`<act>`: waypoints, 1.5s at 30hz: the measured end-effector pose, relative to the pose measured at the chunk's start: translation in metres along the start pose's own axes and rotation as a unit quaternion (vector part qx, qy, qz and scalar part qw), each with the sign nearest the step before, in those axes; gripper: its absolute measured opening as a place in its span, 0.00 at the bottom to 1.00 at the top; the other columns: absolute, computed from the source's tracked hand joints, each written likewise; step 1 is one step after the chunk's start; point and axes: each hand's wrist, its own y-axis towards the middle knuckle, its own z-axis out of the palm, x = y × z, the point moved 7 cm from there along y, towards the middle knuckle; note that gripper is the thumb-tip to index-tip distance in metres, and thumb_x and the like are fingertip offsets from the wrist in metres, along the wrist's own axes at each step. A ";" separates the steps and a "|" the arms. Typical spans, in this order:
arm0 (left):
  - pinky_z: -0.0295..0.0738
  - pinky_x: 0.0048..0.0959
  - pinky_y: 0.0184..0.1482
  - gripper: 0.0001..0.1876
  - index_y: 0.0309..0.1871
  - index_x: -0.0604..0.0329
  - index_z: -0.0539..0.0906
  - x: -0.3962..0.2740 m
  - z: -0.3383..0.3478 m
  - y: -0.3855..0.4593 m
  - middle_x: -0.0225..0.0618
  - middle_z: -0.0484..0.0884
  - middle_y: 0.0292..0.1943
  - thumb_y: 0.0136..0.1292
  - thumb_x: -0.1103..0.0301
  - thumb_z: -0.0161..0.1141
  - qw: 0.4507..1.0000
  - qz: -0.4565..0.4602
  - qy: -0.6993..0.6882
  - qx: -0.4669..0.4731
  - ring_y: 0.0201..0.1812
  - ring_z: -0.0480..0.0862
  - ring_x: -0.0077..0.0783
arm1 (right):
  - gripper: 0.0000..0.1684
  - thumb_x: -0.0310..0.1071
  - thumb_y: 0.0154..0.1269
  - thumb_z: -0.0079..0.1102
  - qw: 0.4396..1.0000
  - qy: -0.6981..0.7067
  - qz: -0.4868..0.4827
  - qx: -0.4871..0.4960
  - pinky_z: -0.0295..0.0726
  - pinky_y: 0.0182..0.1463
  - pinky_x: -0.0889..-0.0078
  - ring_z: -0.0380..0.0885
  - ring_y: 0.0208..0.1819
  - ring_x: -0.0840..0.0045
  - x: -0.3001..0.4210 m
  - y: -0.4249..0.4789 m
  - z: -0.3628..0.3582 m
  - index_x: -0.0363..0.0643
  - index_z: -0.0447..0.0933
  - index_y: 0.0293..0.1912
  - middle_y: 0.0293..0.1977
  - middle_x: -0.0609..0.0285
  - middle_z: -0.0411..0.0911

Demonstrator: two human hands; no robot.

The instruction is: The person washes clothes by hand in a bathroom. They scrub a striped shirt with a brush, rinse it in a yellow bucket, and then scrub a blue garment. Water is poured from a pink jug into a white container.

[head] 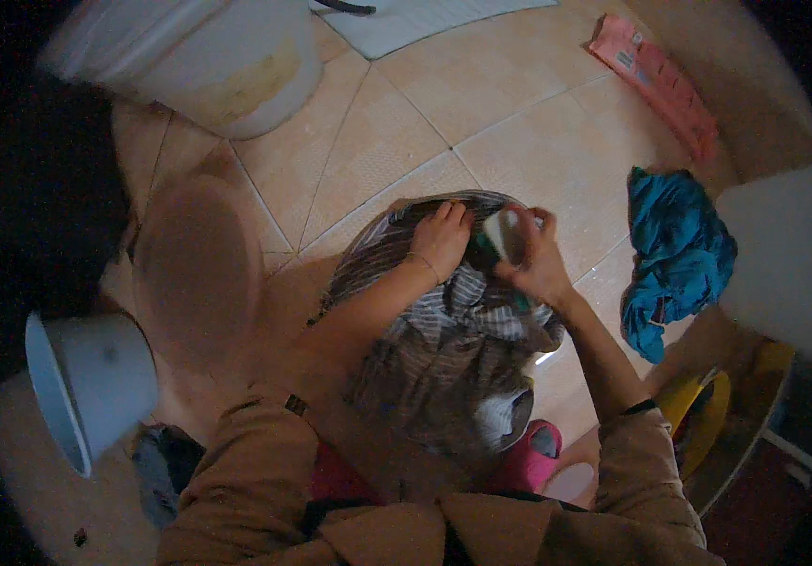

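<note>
A striped dark and white cloth lies heaped and partly spread in front of me, over a support that it mostly hides. My left hand rests on the cloth near its far edge, fingers bent against it. Just to the right, my right hand grips a pale and green object with a reddish edge, probably a brush; it is blurred, and its exact kind I cannot tell. This object is close over the cloth. Part of a white rim shows under the cloth's near right side.
Teal cloth lies on the tiled floor at right, below a pink package. A large whitish tub stands at upper left, a tipped pale blue bucket at left. A yellow basin is at lower right, a white mat at the top.
</note>
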 end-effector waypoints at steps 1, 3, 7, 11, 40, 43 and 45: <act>0.73 0.39 0.37 0.15 0.42 0.56 0.74 0.007 0.005 0.002 0.43 0.71 0.42 0.49 0.65 0.58 0.996 -0.058 -0.033 0.061 0.36 0.76 0.45 | 0.49 0.38 0.35 0.64 0.998 -0.011 0.013 0.057 0.69 0.50 0.59 0.65 0.49 0.50 0.001 -0.007 0.007 0.51 0.53 0.60 0.52 0.43 0.54; 0.74 0.38 0.37 0.17 0.45 0.54 0.72 0.021 0.013 0.003 0.43 0.69 0.45 0.51 0.63 0.58 0.963 -0.170 -0.096 0.184 0.39 0.75 0.45 | 0.49 0.33 0.35 0.63 0.984 -0.030 0.042 0.169 0.67 0.53 0.61 0.64 0.50 0.52 0.007 -0.020 0.021 0.49 0.52 0.61 0.53 0.45 0.55; 0.68 0.38 0.48 0.23 0.51 0.52 0.67 0.032 0.017 0.009 0.44 0.69 0.44 0.51 0.62 0.59 0.972 -0.138 -0.117 0.152 0.50 0.67 0.45 | 0.48 0.34 0.34 0.64 0.999 0.021 -0.008 0.041 0.70 0.50 0.61 0.66 0.47 0.51 0.001 -0.023 0.024 0.47 0.56 0.60 0.47 0.47 0.63; 0.65 0.39 0.50 0.20 0.46 0.56 0.69 0.018 0.021 0.016 0.45 0.69 0.44 0.50 0.63 0.59 0.985 -0.111 -0.118 0.056 0.50 0.67 0.48 | 0.43 0.32 0.36 0.63 0.994 0.075 0.037 -0.071 0.69 0.48 0.63 0.67 0.46 0.55 -0.006 -0.033 0.019 0.46 0.60 0.57 0.45 0.48 0.63; 0.70 0.39 0.34 0.14 0.26 0.59 0.80 0.057 -0.033 -0.138 0.43 0.78 0.23 0.46 0.56 0.61 0.871 -0.410 -0.227 0.144 0.32 0.77 0.45 | 0.27 0.39 0.52 0.49 0.922 -0.331 -0.199 -0.030 0.65 0.43 0.52 0.66 0.43 0.58 0.059 0.169 0.112 0.48 0.63 0.54 0.50 0.58 0.65; 0.70 0.37 0.37 0.15 0.26 0.60 0.80 0.047 -0.029 -0.159 0.43 0.77 0.21 0.47 0.56 0.61 0.848 -0.458 -0.244 0.105 0.30 0.77 0.43 | 0.28 0.38 0.52 0.49 0.965 -0.173 -0.193 0.039 0.67 0.40 0.47 0.64 0.46 0.54 0.093 0.134 0.112 0.50 0.63 0.55 0.50 0.54 0.65; 0.69 0.35 0.40 0.14 0.24 0.61 0.80 0.044 -0.028 -0.164 0.44 0.77 0.26 0.46 0.57 0.62 0.834 -0.451 -0.316 0.044 0.33 0.76 0.42 | 0.30 0.37 0.50 0.51 0.953 -0.115 -0.271 0.076 0.68 0.41 0.46 0.63 0.48 0.52 0.112 0.058 0.125 0.52 0.62 0.56 0.53 0.52 0.62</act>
